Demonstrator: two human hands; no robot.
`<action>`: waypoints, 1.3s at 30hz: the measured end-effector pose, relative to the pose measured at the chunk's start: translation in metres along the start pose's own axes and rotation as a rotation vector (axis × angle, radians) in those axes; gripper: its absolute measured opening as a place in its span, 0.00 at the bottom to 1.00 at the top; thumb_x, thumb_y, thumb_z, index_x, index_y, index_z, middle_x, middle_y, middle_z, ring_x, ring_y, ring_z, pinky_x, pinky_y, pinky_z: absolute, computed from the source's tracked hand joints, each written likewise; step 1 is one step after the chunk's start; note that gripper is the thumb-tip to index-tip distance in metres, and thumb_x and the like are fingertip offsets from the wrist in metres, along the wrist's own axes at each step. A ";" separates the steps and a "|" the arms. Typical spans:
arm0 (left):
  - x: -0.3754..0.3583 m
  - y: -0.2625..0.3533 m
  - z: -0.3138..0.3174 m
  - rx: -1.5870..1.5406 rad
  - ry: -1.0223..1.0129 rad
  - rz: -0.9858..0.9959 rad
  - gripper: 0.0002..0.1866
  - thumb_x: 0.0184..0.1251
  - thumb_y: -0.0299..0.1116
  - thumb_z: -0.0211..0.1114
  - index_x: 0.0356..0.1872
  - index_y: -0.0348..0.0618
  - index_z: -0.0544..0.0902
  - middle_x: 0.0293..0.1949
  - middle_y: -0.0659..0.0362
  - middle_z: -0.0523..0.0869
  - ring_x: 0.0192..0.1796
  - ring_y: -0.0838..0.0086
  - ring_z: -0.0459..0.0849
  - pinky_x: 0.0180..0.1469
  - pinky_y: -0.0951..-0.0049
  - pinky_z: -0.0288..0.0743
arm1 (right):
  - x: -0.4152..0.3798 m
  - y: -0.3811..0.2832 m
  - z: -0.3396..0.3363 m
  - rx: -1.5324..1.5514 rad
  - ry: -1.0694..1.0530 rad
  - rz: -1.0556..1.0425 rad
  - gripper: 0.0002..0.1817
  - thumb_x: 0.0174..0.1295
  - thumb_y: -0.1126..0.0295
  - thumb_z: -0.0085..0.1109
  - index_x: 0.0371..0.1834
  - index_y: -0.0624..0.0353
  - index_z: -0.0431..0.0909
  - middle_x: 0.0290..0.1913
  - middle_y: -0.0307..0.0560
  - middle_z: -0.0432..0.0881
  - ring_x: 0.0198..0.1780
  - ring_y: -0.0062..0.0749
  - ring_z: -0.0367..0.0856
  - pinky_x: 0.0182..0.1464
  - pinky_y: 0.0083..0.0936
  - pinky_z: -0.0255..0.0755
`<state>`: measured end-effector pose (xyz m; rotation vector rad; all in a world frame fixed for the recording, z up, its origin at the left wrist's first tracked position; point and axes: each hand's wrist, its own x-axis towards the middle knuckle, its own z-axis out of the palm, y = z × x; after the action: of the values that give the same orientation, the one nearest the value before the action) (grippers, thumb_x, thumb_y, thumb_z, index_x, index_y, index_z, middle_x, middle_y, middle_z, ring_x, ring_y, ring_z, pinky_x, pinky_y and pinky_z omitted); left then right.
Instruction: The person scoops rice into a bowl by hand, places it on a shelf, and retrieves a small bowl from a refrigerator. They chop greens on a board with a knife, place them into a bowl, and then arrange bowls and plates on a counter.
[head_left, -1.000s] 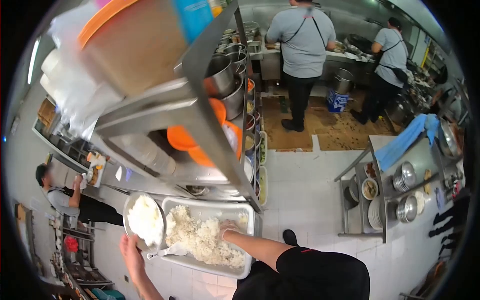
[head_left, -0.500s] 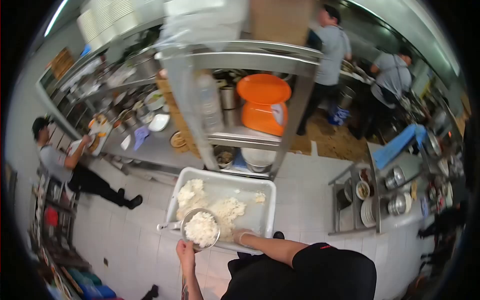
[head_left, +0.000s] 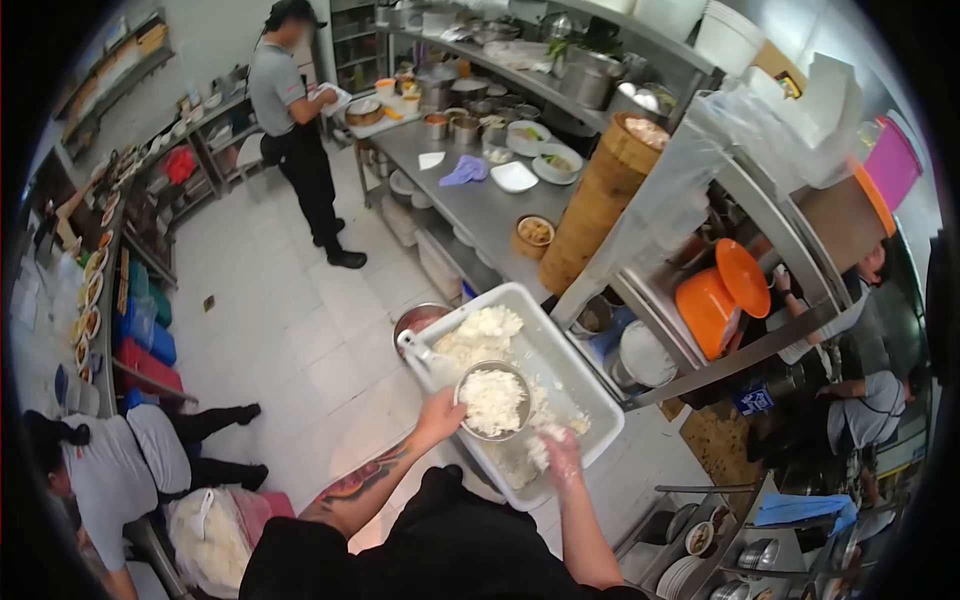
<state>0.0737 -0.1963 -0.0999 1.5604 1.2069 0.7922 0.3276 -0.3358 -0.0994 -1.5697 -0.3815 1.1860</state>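
My left hand grips the rim of a small metal bowl heaped with white cooked rice. It holds the bowl over a large white plastic tub that has more rice spread inside. My right hand, in a thin clear glove, reaches into the tub's near end with a clump of rice at its fingers. A white scoop rests on the tub's far left corner.
A steel counter with bowls, plates and a stack of bamboo steamers runs behind the tub. Orange bowls sit on a steel shelf to the right. One person stands at the far counter, another bends at lower left beside a bag of rice.
The view has swung round to the left, so the tub and shelves now lie at a different angle. The bowl of rice stays in my left hand over the tub; my right hand has rice at its fingers.
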 end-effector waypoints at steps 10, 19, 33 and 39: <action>-0.016 0.017 0.077 -0.058 -0.009 0.111 0.10 0.63 0.33 0.66 0.31 0.35 0.79 0.23 0.54 0.80 0.26 0.73 0.75 0.28 0.64 0.71 | -0.023 -0.047 0.074 -1.372 -0.008 -0.676 0.26 0.71 0.61 0.52 0.73 0.45 0.71 0.83 0.55 0.51 0.82 0.58 0.48 0.77 0.49 0.57; -0.016 0.047 0.073 -0.037 -0.178 -0.094 0.10 0.65 0.27 0.61 0.24 0.40 0.73 0.20 0.64 0.76 0.22 0.81 0.76 0.22 0.74 0.72 | -0.023 -0.068 0.007 -0.855 -0.120 -0.779 0.12 0.61 0.74 0.62 0.48 0.54 0.85 0.49 0.55 0.82 0.49 0.54 0.82 0.53 0.41 0.77; -0.038 0.144 0.072 -0.179 0.225 -0.076 0.05 0.66 0.26 0.60 0.37 0.36 0.81 0.29 0.62 0.84 0.27 0.80 0.82 0.28 0.76 0.78 | 0.086 0.009 -0.110 -0.695 -0.332 -0.757 0.21 0.65 0.73 0.63 0.62 0.50 0.82 0.61 0.53 0.82 0.58 0.41 0.83 0.61 0.29 0.75; 0.034 0.304 0.084 -0.250 0.185 0.093 0.07 0.71 0.32 0.60 0.40 0.38 0.80 0.34 0.58 0.86 0.32 0.75 0.87 0.34 0.71 0.86 | 0.058 -0.009 -0.154 -0.648 -0.425 -0.658 0.21 0.66 0.67 0.64 0.64 0.51 0.81 0.55 0.54 0.85 0.53 0.39 0.86 0.57 0.30 0.77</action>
<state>0.2562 -0.1992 0.1591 1.3679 1.1232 1.1239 0.4849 -0.3738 -0.1314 -1.5040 -1.5561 0.8905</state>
